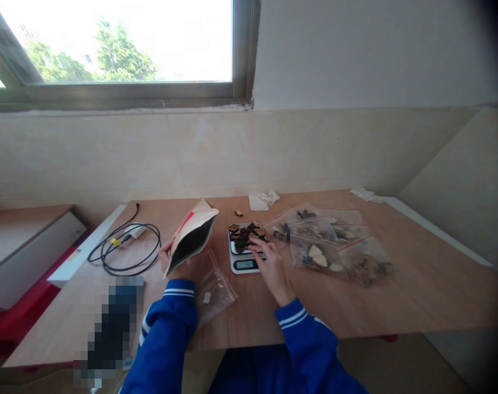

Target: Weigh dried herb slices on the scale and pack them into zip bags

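My left hand (165, 255) is closed on a brown paper pouch (210, 211), tilted so that its dark, open mouth faces the scale. A white digital kitchen scale (235, 264) with a small display stands right of the pouch. Dark-rimmed dried slices (241, 235) are heaped on its platform. Over the right side of the heap is my right hand (270, 265), thumb and fingertips drawn together at the slices. An open clear zip bag (214, 293) lies flat beneath my left wrist, and one loose slice (238, 213) rests behind the scale.
Several zip bags (326, 246) of dried slices lie overlapping right of the scale. At left are a coiled black cable (105, 260) and a blurred dark object (115, 325). Crumpled tissue (269, 197) sits near the wall, with another white scrap (366, 195) farther right.
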{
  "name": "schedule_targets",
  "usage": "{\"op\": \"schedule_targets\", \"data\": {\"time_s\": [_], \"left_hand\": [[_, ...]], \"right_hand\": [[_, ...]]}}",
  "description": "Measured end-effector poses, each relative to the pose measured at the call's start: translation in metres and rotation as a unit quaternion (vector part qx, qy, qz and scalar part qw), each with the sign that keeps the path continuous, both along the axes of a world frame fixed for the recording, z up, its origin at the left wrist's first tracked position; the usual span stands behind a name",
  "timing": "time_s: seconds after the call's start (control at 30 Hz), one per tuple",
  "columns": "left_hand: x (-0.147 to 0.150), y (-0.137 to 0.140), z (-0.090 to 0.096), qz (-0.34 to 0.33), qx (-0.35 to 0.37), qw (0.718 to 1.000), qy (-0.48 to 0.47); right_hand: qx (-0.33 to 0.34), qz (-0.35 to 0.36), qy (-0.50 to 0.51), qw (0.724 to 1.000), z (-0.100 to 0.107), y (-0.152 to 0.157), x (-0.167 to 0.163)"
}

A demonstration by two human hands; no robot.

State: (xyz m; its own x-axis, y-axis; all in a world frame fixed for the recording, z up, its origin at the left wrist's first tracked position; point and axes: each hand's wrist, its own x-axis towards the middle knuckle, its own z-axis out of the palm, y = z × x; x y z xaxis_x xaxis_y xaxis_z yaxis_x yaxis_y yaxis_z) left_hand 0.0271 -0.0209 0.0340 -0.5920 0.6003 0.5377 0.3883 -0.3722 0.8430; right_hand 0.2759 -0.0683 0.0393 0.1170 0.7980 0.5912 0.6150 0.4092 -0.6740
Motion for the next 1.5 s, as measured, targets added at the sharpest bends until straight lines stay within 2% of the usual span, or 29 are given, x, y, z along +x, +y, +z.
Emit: {"op": "schedule_targets", "data": {"time_s": [0.1, 0.2, 0.27, 0.4, 0.63, 0.77, 0.87, 0.97, 1.13, 1.37, 1.5], "left_hand": [[0.005, 0.000, 0.002, 0.056, 0.014, 0.998, 0.000], [0.006, 0.001, 0.000, 0.044, 0.026, 0.999, 0.001], [0.006, 0.003, -0.003, 0.037, 0.033, 0.999, -0.005], [0.004, 0.006, -0.009, 0.034, 0.041, 0.998, -0.019], [0.007, 0.004, -0.009, 0.006, 0.056, 0.998, -0.031], [0.008, 0.002, -0.007, -0.004, 0.057, 0.998, -0.017], [0.007, 0.001, -0.006, -0.024, 0.054, 0.998, -0.007], [0.006, 0.000, -0.007, -0.041, 0.058, 0.997, -0.014], [0.004, 0.001, -0.011, -0.048, 0.062, 0.997, -0.009], [0.006, 0.005, -0.013, -0.043, 0.067, 0.996, -0.046], [0.005, 0.004, -0.013, -0.041, 0.053, 0.997, -0.028]], "right_hand": [[-0.008, -0.029, -0.093, 0.995, -0.009, 0.009, 0.001], [-0.013, -0.044, -0.157, 0.987, -0.015, 0.012, 0.001], [-0.012, -0.045, -0.163, 0.985, -0.017, 0.010, 0.002], [0.004, -0.033, -0.105, 0.994, -0.013, 0.001, 0.004], [0.068, -0.025, 0.034, 0.997, 0.008, -0.009, 0.011], [0.075, -0.014, 0.058, 0.995, 0.019, -0.014, 0.011], [0.068, -0.012, 0.024, 0.997, 0.017, -0.012, 0.011], [0.034, -0.025, -0.060, 0.997, 0.003, -0.005, 0.012], [-0.009, -0.048, -0.189, 0.981, -0.017, 0.001, 0.011], [-0.008, -0.070, -0.234, 0.970, -0.017, 0.001, 0.007], [-0.010, -0.078, -0.241, 0.967, -0.016, 0.002, 0.006]]}}
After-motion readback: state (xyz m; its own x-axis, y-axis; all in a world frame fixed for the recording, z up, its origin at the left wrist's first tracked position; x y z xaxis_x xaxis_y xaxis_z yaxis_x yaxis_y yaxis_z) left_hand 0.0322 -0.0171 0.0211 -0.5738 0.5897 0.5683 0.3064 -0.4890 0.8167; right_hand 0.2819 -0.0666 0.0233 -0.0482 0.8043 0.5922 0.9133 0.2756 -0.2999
